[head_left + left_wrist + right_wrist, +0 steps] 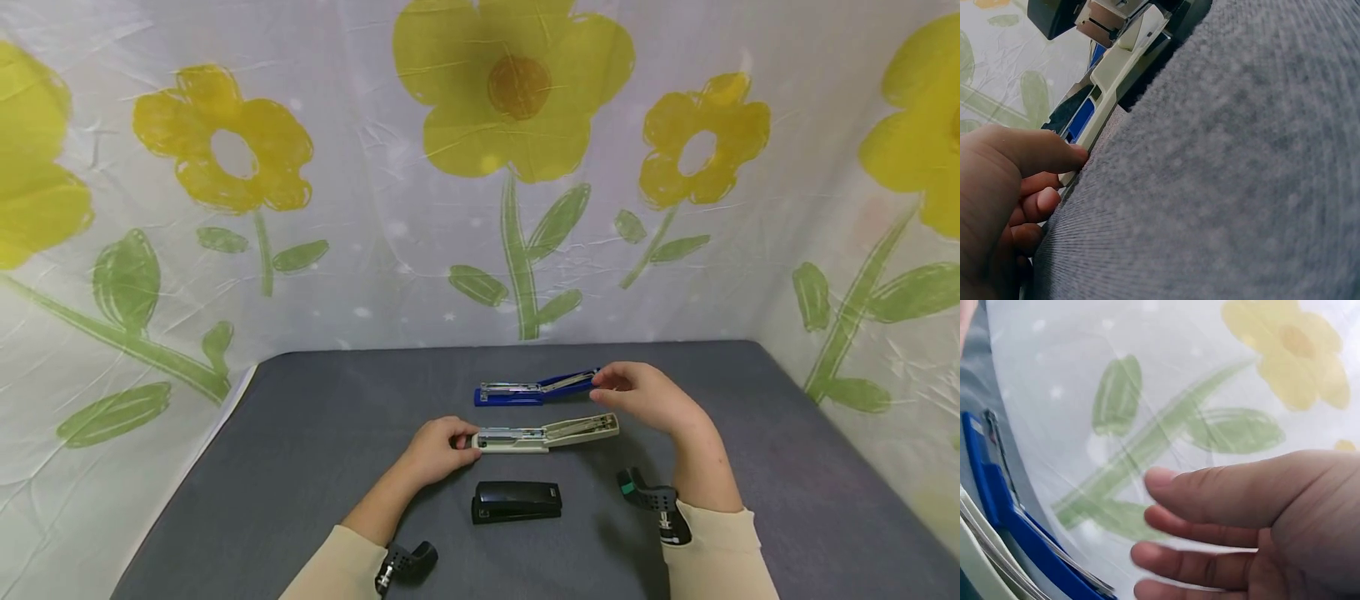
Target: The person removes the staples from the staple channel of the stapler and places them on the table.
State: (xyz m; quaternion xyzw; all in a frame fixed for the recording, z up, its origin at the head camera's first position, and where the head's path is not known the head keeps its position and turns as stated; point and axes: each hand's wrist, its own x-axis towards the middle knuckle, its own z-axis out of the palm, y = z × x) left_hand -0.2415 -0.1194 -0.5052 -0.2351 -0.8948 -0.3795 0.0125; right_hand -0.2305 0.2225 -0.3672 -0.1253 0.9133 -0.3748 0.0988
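Note:
A cream-white stapler (517,449) lies opened flat on the grey table, its top arm swung out to the right and slightly raised. My left hand (438,450) pinches the left end of its base, the thumb (1063,153) on the near edge. Behind it is a blue stapler (508,402), likewise folded open, metal staple channel showing. Around its raised right end hovers my right hand (645,396), fingers loosely bent. In the right wrist view these fingers (1191,559) hold nothing and appear apart from the blue stapler.
A black stapler (517,500), folded together, lies nearest on the grey table (315,500). A white cloth with yellow flowers (360,250) hangs behind and along both sides of the table. Each wrist wears a black camera mount (648,496).

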